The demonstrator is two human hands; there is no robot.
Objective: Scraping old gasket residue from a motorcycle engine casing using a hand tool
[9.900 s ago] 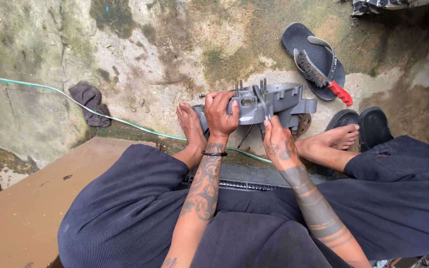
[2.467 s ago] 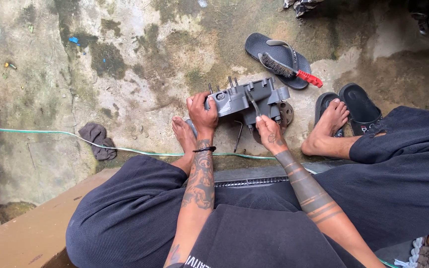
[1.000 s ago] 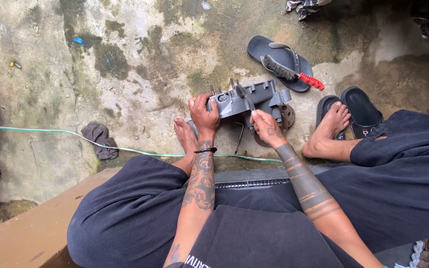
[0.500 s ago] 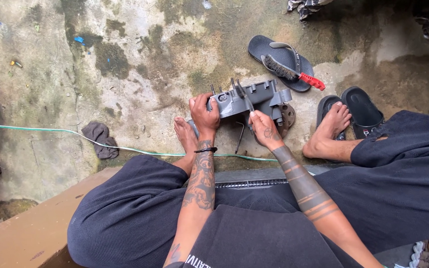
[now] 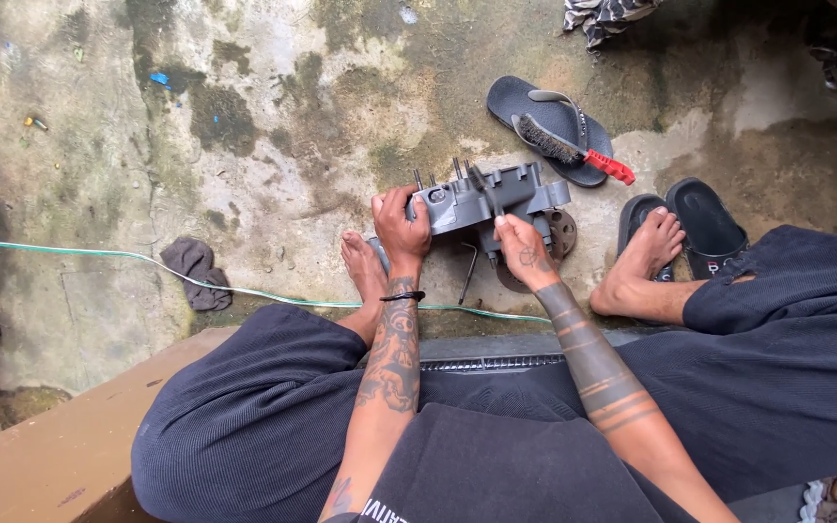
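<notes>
1. Grey metal engine casing (image 5: 481, 199) held up off the concrete floor (image 5: 273, 126), between the two bare feet, studs standing up from its top edge
2. Left hand (image 5: 401, 225) closed around the left end of the casing, fingers curled over its edge, thumb on the near face
3. Right hand (image 5: 523, 250) at the casing's near face, right of centre, fingers pinched on a thin dark tool (image 5: 484, 189) that slants up across the casing; exact grip on the tool's lower end hard to tell
4. Black band (image 5: 401, 296) around the left wrist, just below the casing
5. Round metal disc (image 5: 562, 234) lying on the floor behind the casing's right end, partly hidden by the right hand
6. Bent metal key (image 5: 467, 271) lying on the floor just under the casing
7. Green hose (image 5: 128, 260) running across the floor left of the casing and passing below it
8. Dark rag (image 5: 196, 271) on the floor well left of the casing, touching the hose
9. Wire brush with red handle (image 5: 573, 153) resting on a dark flip-flop (image 5: 535, 111), above and right of the casing
10. Pair of black sandals (image 5: 699, 223) right of the casing, right foot resting on the nearer one
</notes>
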